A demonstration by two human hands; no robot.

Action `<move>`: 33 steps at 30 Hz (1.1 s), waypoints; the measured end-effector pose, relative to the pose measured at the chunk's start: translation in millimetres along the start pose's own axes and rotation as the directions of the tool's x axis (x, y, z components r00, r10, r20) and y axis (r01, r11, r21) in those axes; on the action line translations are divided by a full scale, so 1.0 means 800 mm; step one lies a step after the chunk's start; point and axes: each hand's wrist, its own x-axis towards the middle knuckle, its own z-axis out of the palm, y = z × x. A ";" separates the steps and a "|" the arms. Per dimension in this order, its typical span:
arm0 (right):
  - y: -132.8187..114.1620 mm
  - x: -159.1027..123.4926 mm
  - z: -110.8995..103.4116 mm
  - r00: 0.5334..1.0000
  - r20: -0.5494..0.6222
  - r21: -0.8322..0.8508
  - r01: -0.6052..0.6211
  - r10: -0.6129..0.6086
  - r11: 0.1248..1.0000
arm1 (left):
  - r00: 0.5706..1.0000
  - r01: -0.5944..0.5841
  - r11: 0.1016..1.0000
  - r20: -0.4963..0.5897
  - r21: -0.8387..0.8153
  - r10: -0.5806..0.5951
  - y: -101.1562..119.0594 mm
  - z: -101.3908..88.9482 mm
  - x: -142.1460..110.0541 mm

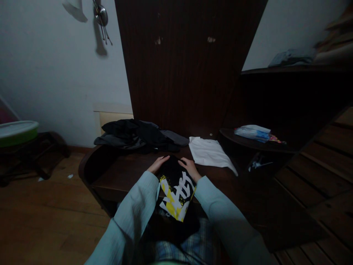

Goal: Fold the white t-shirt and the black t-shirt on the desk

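Observation:
A black garment with a white and yellow print lies over the front edge of the dark wooden desk, its lower part hanging toward my lap. My left hand grips its upper left edge, fingers curled into the cloth. On the upper right edge my right hand holds the same garment. Both hands are closed on the fabric, and some fingertips are hidden in the dark cloth. Just beyond them sits a heap of black and grey clothes. To the right lies a folded white cloth.
A low side shelf on the right carries a blue and white plastic packet. Folded cloth rests on the upper shelf. At far left a green basin stands on a dark stool. A tall dark panel rises behind the desk.

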 end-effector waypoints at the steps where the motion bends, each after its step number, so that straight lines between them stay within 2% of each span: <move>1: 0.001 0.000 0.000 1.000 0.001 -0.007 0.003 -0.003 1.000 | 1.000 -0.003 1.000 0.004 0.003 0.003 -0.001 -0.001 0.000; 11: 0.006 0.002 0.003 0.999 0.006 -0.156 0.037 -0.037 0.987 | 1.000 -0.017 0.999 0.006 0.034 0.017 0.000 0.002 -0.003; 14: 0.004 0.000 0.003 0.996 -0.041 -0.194 0.073 -0.082 0.978 | 0.999 -0.050 0.986 0.010 0.157 0.049 0.000 0.003 -0.004; 16: 0.001 -0.001 0.001 0.975 -0.165 -0.220 0.114 -0.152 0.969 | 0.994 -0.107 0.943 0.021 0.316 0.105 -0.001 0.004 -0.005; 18: -0.003 -0.002 -0.005 0.915 -0.354 -0.244 0.112 -0.197 0.963 | 0.986 -0.162 0.848 0.046 0.504 0.161 -0.001 0.004 -0.006; 21: -0.007 -0.002 -0.018 0.764 -0.629 -0.221 -0.004 -0.140 0.975 | 0.974 -0.196 0.664 0.066 0.722 0.216 -0.002 0.004 -0.006; 23: -0.007 -0.001 -0.026 0.673 -0.735 -0.172 -0.070 -0.081 0.983 | 0.970 -0.201 0.583 0.076 0.787 0.232 -0.002 0.004 -0.006; 25: -0.006 0.000 -0.032 0.628 -0.777 -0.134 -0.095 -0.045 0.986 | 0.966 -0.224 0.558 0.109 0.799 0.233 -0.003 0.003 -0.004; 28: -0.004 0.002 -0.035 0.617 -0.787 -0.098 -0.115 -0.006 0.989 | 0.950 -0.294 0.621 0.153 0.726 0.271 -0.002 0.002 -0.004; 30: -0.002 0.003 -0.037 0.602 -0.798 -0.070 -0.138 0.027 0.988 | 0.955 -0.297 0.750 0.167 0.591 0.247 0.001 0.003 -0.008; 33: 0.002 0.005 -0.042 0.560 -0.825 -0.026 -0.169 0.075 0.985 | 0.983 -0.116 0.934 0.176 0.338 0.059 0.006 0.006 -0.018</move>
